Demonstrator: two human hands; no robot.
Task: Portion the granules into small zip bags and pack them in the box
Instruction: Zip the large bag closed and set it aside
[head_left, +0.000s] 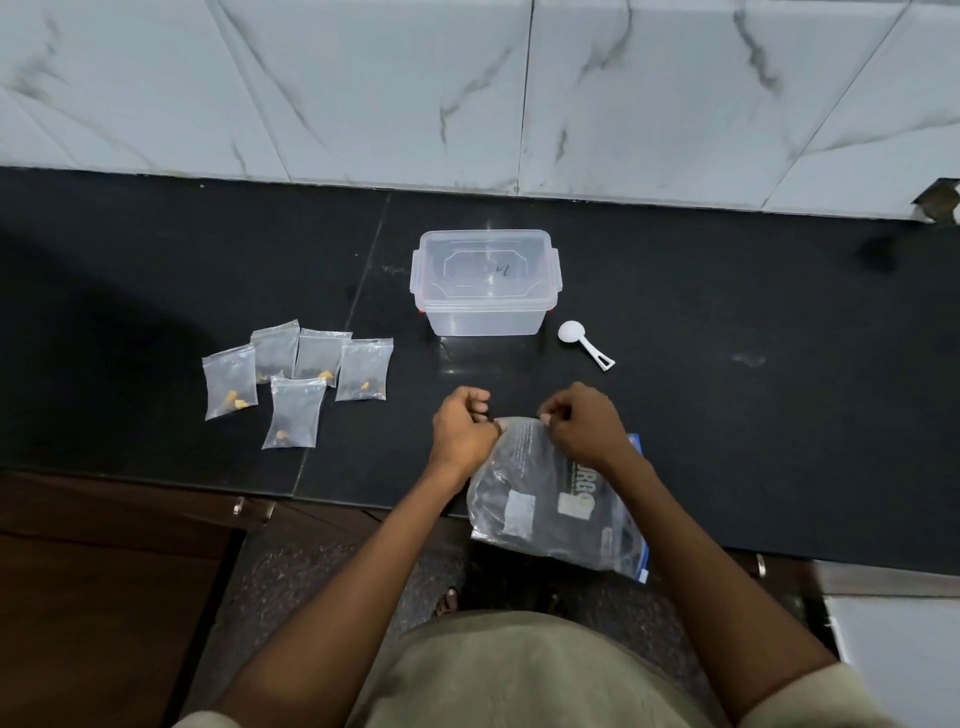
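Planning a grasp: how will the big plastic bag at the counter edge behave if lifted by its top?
Likely floppy: the big plastic bag is thin, wrinkled film. It probably sags below the grip, since its bulk lies low and overhangs the counter. Possibly slippery, being glossy.

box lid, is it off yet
No, the clear lid sits closed on the box, while both hands, left hand and right hand, pinch the top of the large bag.

The person is wearing a pale khaki short-sleeved shirt (524, 675); both forearms are showing bare, and a sandalled foot (448, 600) below.
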